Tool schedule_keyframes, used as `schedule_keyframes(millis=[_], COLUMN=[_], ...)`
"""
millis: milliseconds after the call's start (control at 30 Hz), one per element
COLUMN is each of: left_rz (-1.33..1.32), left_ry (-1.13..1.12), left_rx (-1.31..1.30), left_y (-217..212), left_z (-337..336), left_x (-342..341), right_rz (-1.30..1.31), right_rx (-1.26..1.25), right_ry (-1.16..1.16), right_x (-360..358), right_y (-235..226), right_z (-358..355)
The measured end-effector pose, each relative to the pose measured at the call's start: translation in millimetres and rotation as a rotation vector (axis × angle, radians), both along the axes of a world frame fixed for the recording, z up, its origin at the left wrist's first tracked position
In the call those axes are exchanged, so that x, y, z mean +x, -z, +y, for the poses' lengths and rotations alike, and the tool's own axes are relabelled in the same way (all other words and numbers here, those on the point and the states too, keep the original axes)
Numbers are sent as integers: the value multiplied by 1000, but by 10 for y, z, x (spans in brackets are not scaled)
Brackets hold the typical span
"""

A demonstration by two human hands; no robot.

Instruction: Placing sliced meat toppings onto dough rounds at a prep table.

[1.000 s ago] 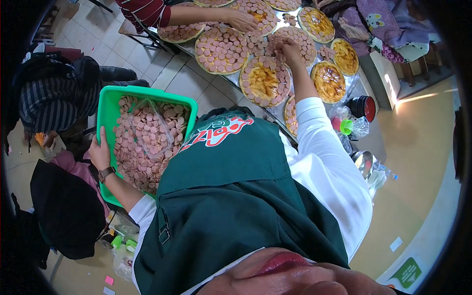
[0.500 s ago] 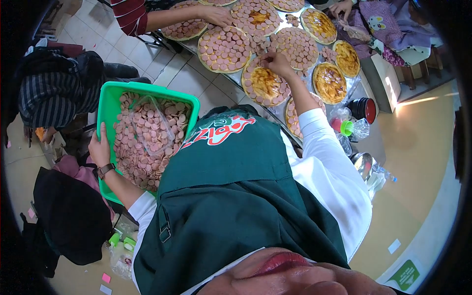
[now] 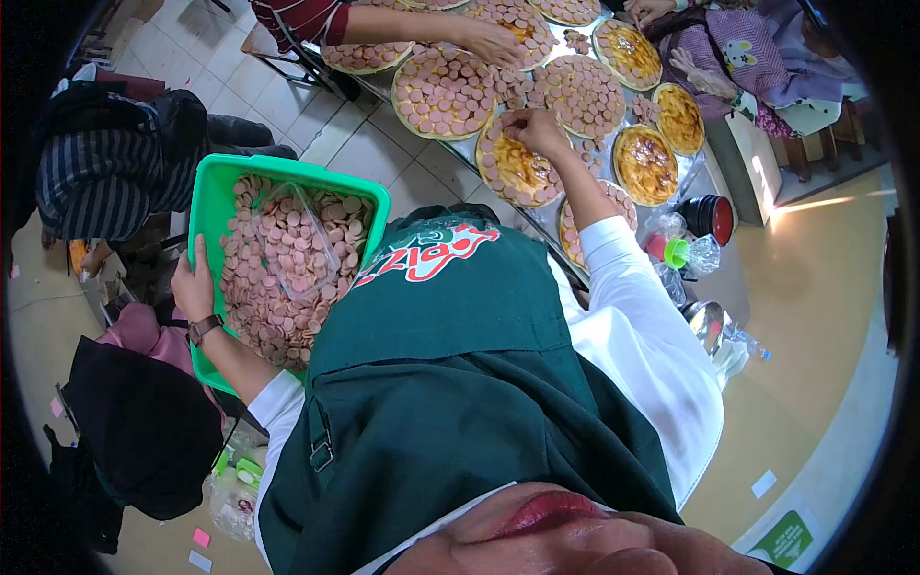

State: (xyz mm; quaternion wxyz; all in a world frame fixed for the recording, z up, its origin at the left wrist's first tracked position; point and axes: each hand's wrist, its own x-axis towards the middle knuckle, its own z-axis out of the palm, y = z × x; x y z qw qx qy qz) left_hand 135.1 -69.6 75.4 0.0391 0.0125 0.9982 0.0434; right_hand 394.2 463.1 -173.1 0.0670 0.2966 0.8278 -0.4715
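Observation:
My left hand (image 3: 195, 285) grips the left rim of a green tray (image 3: 213, 185) heaped with pink sausage slices (image 3: 283, 278); a clear plastic bag lies on top of the slices. My right hand (image 3: 539, 131) reaches out over a round pizza base (image 3: 517, 165) spread with yellow sauce, fingers pinched at its top edge, seemingly on a sausage slice. More round pizzas lie around it: some covered in slices (image 3: 447, 93), some with only sauce (image 3: 645, 163). I wear a green apron and white sleeves.
Another person's hand (image 3: 491, 43) in a striped sleeve works on pizzas at the top. A further person sits at the top right. A black-and-red pot (image 3: 710, 218), small bottles and bags stand right of the table. Dark bags and a chair stand at the left on the tiled floor.
My right hand has drawn back from the far pizzas to the sauce-covered one nearer me. The green tray stays in my left hand.

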Motion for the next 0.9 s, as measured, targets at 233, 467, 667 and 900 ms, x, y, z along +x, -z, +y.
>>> schedule_keyframes(millis=[233,467,667,900], left_rz=[-1,-4,-23,-6], left_ry=[-6,-11,-13,-26], left_rx=[-16,-10,5,-6], left_y=[51,59,-7,84], left_z=[-68,-89,13,-81], left_x=[-12,-31,-11,-53], right_rz=[122,-5,96,111], right_rx=[-64,-142,6,6], right_ry=[160,175,7,79], right_x=[53,33,-5,26], right_y=[-128,-218,-24,-1], right_z=[172,100,-85,-88])
